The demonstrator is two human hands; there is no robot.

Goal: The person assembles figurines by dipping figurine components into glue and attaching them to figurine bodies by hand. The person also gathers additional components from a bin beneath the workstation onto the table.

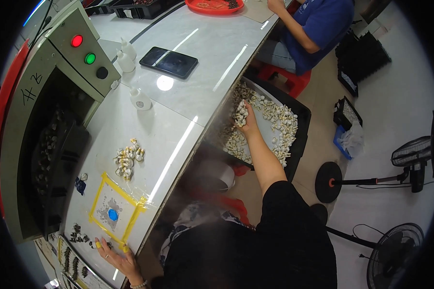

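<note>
My right hand (246, 120) reaches down into a black tray (301, 126) beside the bench and is closed on a handful of small white parts (241, 112). More of the same white parts (280, 126) lie loose across the tray floor. My left hand (116, 256) rests flat on the bench's near edge, fingers spread, with yellow tips on some fingers, next to a yellow-taped square (115, 210) with a blue dot. A small pile of white parts (128, 159) lies on the bench above that square.
A grey machine (43, 111) with red, green and black buttons stands at the left. Small white bottles (140, 99) and a dark tablet (169, 62) sit on the bench. Another person in blue (313, 29) sits farther along. Two floor fans (395, 250) stand on the right.
</note>
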